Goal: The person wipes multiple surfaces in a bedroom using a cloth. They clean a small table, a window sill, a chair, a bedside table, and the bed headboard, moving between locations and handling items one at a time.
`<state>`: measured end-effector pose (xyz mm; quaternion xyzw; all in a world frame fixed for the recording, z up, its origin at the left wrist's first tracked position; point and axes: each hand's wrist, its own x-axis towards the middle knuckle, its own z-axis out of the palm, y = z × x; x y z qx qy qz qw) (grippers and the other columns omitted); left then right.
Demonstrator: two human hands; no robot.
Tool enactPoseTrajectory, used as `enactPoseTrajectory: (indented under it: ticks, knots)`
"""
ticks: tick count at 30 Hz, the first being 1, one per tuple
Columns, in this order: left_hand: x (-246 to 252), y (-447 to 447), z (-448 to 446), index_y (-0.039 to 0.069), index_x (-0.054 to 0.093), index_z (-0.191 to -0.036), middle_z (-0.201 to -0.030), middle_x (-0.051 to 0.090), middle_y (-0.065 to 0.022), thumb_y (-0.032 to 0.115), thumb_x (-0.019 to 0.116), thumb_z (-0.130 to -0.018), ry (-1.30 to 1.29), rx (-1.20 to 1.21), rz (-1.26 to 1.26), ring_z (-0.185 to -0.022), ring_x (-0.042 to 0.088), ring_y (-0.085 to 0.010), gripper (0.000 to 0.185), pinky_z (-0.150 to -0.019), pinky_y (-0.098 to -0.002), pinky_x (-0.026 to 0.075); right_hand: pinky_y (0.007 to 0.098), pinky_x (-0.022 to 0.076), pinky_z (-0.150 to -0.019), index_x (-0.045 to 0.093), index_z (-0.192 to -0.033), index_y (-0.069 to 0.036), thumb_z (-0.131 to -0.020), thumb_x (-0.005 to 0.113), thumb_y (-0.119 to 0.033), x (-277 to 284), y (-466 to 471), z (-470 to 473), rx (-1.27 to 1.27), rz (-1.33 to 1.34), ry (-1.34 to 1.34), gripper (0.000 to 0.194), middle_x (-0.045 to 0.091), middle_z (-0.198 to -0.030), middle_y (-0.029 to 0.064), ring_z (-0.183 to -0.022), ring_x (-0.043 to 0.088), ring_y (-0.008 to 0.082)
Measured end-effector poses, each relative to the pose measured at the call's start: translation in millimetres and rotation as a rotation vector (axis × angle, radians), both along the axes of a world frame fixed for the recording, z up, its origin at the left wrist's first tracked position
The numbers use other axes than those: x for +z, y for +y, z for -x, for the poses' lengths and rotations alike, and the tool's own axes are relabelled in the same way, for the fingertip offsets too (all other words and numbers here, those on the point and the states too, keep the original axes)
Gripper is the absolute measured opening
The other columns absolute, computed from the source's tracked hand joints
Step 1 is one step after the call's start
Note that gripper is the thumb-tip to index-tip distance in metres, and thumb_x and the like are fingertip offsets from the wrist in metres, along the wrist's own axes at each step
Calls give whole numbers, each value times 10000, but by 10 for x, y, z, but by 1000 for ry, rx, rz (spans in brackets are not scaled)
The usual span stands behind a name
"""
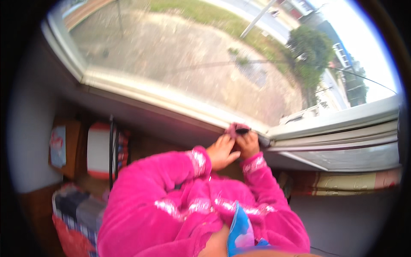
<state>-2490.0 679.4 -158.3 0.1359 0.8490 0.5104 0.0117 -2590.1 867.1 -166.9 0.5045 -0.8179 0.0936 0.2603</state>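
A bunched pink cloth (pixel 233 128) with a dark patch or object on it lies against the lower frame of a window (pixel 192 107), near the frame's right corner. My right hand (pixel 249 144) is closed over the cloth. Beside it, my left hand (pixel 221 152) has its fingertips at the cloth's near edge, thumb spread away; whether those fingers grip it is hidden. Both arms wear bright pink plush sleeves with shiny cuffs.
Window tracks and a pane (pixel 350 157) run off to the right, above a patterned curtain or fabric (pixel 350 183). At left are a wooden box (pixel 72 147), a red-and-white item (pixel 102 151), a black metal bar (pixel 111 151) and patchwork bedding (pixel 80 208). Outdoors lies bare ground (pixel 179 48).
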Motion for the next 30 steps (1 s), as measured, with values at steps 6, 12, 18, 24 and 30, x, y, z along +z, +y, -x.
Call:
enactPoseTrajectory:
  ticks: [6,12,18,24,30]
  knots:
    - [-56,282,317,-57,372,-1497,-1528,348,-296,393,510,-1039,19,-305,2,-1409,380,-483,657,-1203,-486,313,473,491,-951,670,-1098,-235,-748,745,-217,-14,637,115,-6,-46,54,359,655,-1252,55,-1142,622,292]
    - [-89,54,341,-24,468,-1478,-1501,460,-247,380,483,-1063,25,-444,-53,-1390,454,-406,579,-1172,-446,367,465,456,-964,670,-1056,-220,-743,738,-176,-84,687,58,-100,-49,102,324,644,-1257,24,-1182,588,286]
    - [-272,-761,2,-13,561,-1419,-1427,584,-229,280,526,-1041,-267,-173,-107,-1364,532,-342,479,-1154,-409,405,521,420,-998,674,-1131,-185,-810,681,-148,-203,619,4,-204,6,35,323,622,-1324,97,-1231,562,351]
    - [-525,-924,-268,-7,579,-1391,-1376,627,-212,275,526,-1029,-113,193,-188,-1294,580,-360,462,-1107,-413,447,539,411,-1003,648,-1257,-156,-843,680,-169,-378,275,95,-132,-72,-23,416,631,-1251,162,-1142,567,435]
    - [-152,-718,-756,10,580,-1395,-1373,618,-214,280,518,-1015,-248,173,-130,-1294,569,-367,471,-1126,-423,424,509,433,-989,678,-1161,-148,-839,714,-104,-138,-481,-91,48,66,-22,327,616,-1323,152,-1197,565,405]
